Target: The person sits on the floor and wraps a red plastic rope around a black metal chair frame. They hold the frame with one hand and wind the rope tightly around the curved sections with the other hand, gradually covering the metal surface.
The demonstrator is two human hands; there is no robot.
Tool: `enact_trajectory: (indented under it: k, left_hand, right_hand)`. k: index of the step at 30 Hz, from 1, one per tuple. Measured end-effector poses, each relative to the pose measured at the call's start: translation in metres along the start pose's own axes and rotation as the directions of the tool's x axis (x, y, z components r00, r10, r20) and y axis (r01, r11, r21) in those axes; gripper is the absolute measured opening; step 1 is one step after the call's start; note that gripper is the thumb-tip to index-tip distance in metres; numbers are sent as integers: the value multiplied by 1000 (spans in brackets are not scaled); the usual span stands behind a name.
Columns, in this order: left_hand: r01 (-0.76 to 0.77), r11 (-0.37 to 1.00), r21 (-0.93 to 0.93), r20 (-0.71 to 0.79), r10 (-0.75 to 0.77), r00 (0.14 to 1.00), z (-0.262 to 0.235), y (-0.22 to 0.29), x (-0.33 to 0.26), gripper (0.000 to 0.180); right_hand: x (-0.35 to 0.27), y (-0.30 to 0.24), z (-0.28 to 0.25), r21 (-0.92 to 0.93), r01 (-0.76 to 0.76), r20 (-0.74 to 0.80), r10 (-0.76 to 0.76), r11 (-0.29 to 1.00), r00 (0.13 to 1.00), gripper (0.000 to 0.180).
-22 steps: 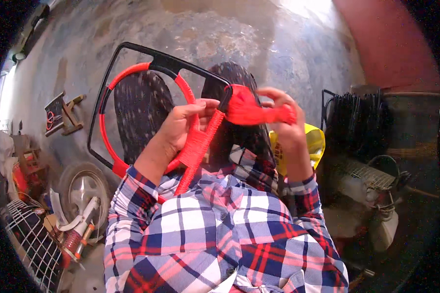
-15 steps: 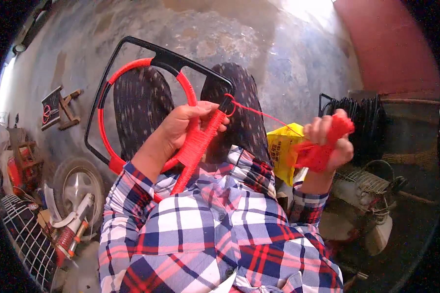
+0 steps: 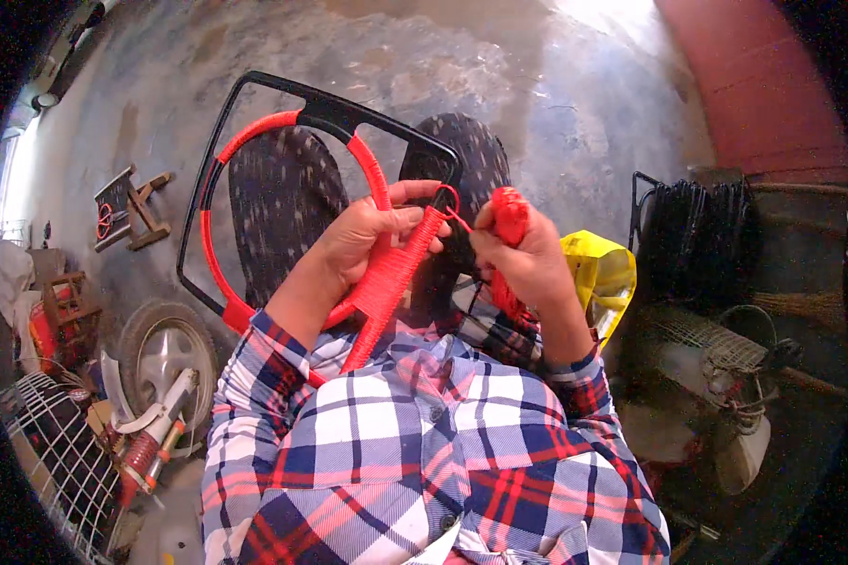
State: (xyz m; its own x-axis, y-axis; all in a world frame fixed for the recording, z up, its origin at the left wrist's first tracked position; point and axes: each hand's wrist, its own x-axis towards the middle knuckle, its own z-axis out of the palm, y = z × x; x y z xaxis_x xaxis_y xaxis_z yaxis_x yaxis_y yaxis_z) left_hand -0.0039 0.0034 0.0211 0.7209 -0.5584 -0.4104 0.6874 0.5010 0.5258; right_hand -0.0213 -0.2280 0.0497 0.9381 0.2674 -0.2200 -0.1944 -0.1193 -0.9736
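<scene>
A black frame [image 3: 195, 179] with a round ring [image 3: 209, 247] rests across my lap, the ring mostly wrapped in red cord and black in places. Along its right side, one straight bar [image 3: 386, 292] is closely wound with the same cord. My left hand [image 3: 367, 235] grips this bar near its upper end, fingers around it. Close by on the right, my right hand [image 3: 528, 250] is closed on a bundle of red cord [image 3: 511, 215]. A short strand loops from the bar's bare black tip to that hand.
Behind my right wrist is a yellow bag [image 3: 601, 273]. Black frames [image 3: 693, 231] are stacked at right, near a wire basket [image 3: 707, 339]. On the left lie a wheel [image 3: 165, 353], a small wooden stool [image 3: 141, 212] and a white wire rack [image 3: 52, 452].
My right hand has come in leftward with the cord bundle, close to the bar's tip. The strand, stretched long before, is now short. My left hand keeps its grip.
</scene>
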Motion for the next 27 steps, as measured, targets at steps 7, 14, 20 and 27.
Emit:
enact_trajectory:
  k: [7, 14, 20, 27]
  left_hand:
    - [-2, 1000, -2, 5, 2, 1000, -5, -6, 3, 36]
    - [7, 1000, 31, 0, -7, 1000, -8, -6, 8, 31]
    - [20, 999, 40, -65, -17, 998, -5, -4, 6, 34]
    - [-25, 997, -77, -81, 18, 997, -21, -7, 7, 35]
  right_hand:
    - [-12, -16, -13, 411, -58, 4, 62, 910, 998, 15]
    - [-14, -22, -13, 665, -38, -3, 54, 745, 999, 24]
    - [-14, -28, -26, 599, -65, -42, 113, 798, 993, 24]
    - [-42, -29, -128, 367, 177, -581, 76, 913, 810, 11]
